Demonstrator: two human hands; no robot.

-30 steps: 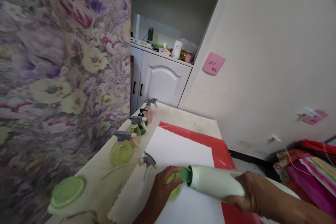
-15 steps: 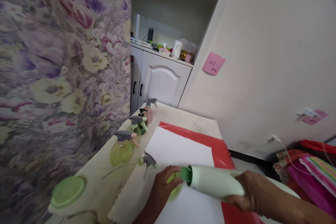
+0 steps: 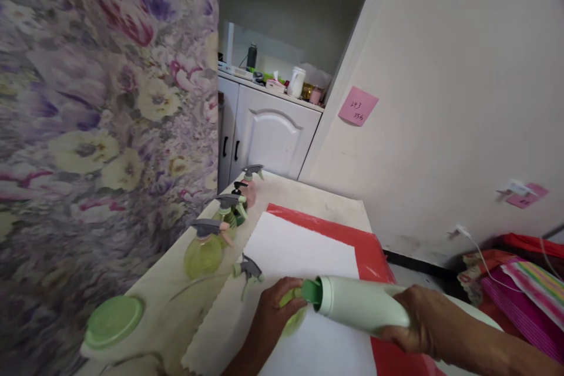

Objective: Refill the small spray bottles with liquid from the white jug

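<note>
My right hand grips a pale green jug tipped on its side, its green spout resting at the mouth of a small yellow-green bottle. My left hand is wrapped round that bottle, holding it on a white cloth. A loose grey spray head with its tube lies on the cloth just left of my left hand.
Three spray bottles stand in a row along the table's left side: yellow-green, green, pink. A green lid lies at the near left. A red sheet lies under the cloth. Flowered curtain at left; white wall at right.
</note>
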